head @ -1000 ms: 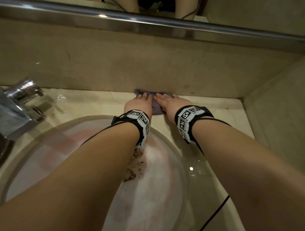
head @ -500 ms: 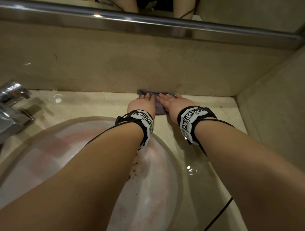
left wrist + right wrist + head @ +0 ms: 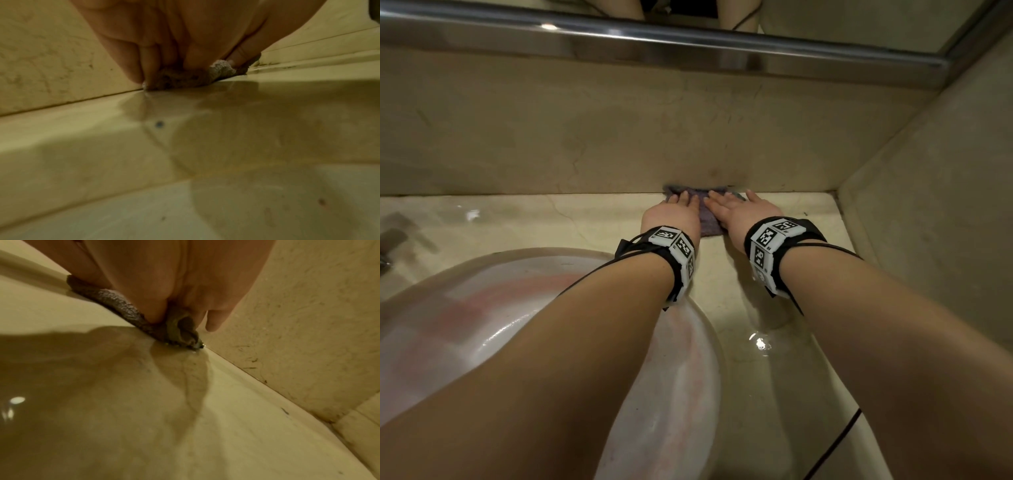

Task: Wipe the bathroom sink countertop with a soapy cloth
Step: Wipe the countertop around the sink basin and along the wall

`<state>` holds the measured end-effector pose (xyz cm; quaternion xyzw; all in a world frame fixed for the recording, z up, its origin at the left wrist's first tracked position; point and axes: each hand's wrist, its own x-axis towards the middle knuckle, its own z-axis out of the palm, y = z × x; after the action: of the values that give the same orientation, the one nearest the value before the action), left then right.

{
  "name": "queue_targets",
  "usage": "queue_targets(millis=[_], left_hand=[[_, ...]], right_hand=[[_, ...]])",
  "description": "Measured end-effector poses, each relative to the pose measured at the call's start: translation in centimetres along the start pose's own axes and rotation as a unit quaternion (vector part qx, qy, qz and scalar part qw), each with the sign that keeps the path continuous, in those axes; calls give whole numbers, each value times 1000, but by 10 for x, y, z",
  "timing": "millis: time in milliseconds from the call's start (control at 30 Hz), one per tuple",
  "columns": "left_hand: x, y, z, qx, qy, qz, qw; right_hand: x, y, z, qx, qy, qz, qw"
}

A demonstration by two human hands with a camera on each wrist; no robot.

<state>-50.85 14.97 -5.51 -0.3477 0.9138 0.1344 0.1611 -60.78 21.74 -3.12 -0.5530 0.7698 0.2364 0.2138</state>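
A grey-purple cloth lies on the wet beige countertop, pushed up against the back wall. My left hand presses flat on its left part and my right hand on its right part, side by side, fingers pointing at the wall. In the left wrist view my left hand's fingers bear down on the bunched, soapy cloth. The right wrist view shows my right hand over the cloth, whose folded end sits at the wall joint. A water film spreads in front of it.
The round sink basin with pinkish stains lies under my left forearm. The back wall and side wall meet in a corner right of the cloth. A mirror rail runs above. A puddle and a black cable lie at right.
Both hands have slid the cloth to the right along the back wall, closer to the corner. The view has shifted right and the faucet has left the frame.
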Motion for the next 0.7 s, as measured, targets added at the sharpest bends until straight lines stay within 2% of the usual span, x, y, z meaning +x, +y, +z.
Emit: queue_targets(millis=[467, 600, 700], left_hand=[[19, 56, 0, 6, -18, 51, 999], [23, 67, -5, 29, -52, 55, 997], [25, 70, -13, 56, -104, 52, 992]], right_hand=[[-3, 52, 11, -16, -53, 72, 996], [-1, 64, 11, -11, -84, 76, 994], [3, 64, 9, -18, -94, 69, 993]])
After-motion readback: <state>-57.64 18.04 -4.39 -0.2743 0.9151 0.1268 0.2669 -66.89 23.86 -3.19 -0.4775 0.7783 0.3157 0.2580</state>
